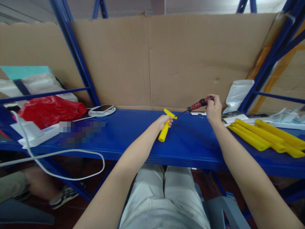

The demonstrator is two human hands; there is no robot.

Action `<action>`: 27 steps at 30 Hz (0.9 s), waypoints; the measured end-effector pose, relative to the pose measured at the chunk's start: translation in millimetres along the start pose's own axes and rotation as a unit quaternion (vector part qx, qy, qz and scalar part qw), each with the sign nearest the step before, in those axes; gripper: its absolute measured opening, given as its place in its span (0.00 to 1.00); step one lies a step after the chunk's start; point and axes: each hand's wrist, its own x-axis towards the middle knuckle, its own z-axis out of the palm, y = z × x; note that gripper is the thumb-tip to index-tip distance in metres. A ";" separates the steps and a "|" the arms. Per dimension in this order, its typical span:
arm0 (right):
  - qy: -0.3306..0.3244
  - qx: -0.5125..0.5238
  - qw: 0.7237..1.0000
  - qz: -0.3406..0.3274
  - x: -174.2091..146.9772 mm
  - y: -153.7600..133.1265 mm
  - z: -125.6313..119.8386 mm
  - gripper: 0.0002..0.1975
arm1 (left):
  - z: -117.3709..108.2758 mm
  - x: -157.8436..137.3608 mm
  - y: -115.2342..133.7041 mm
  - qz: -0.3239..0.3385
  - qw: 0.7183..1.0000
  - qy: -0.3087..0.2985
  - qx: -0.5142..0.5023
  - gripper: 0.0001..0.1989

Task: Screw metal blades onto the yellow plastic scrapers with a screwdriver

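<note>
My left hand (164, 121) is wrapped round a yellow T-shaped tool handle (163, 133), which is tilted just above or against the blue shelf top. In my right hand (214, 109) is the end of a screwdriver (197, 105) with a red and black grip. Its thin shaft slopes down to the left, and the tip meets the yellow piece's head beside my left fingers. Whether the tip sits in a screw is too small to see. Several yellow tubular pieces (259, 136) lie on the shelf to the right of my right forearm.
A blue shelf (133, 130) is backed by cardboard (181, 63). At left are a red plastic bag (54, 109), a power strip (45, 135), a phone (103, 108) on a coiled white cable, and another person's leg (38, 181). White packets (238, 92) stand at right.
</note>
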 end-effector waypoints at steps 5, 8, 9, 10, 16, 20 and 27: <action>-0.006 0.009 1.000 0.025 0.3 -0.5 -0.1 0.14 | 0.4 -1.0 0.5 -0.003 1.000 0.004 0.003 0.08; 0.002 0.086 0.995 0.057 4.1 6.7 6.4 0.15 | 0.6 -1.6 1.5 0.000 1.000 0.014 0.005 0.08; 0.001 0.117 0.990 0.074 5.6 9.0 8.5 0.16 | 0.6 -1.6 1.7 0.001 1.000 0.018 0.006 0.08; -0.003 0.146 0.985 0.091 7.1 10.8 10.2 0.16 | 0.6 -1.6 1.9 0.001 1.000 0.020 0.006 0.08; -0.046 0.286 0.945 0.154 10.7 4.1 5.9 0.20 | 1.1 -3.3 2.2 0.007 1.000 0.026 -0.002 0.08; -0.083 0.362 0.904 0.211 9.5 -7.7 1.5 0.18 | 2.4 -9.4 5.5 0.012 0.999 0.035 -0.008 0.08; -0.055 0.390 0.894 0.213 6.9 -13.4 3.7 0.22 | 4.8 -17.3 9.7 0.025 0.998 0.055 -0.009 0.09</action>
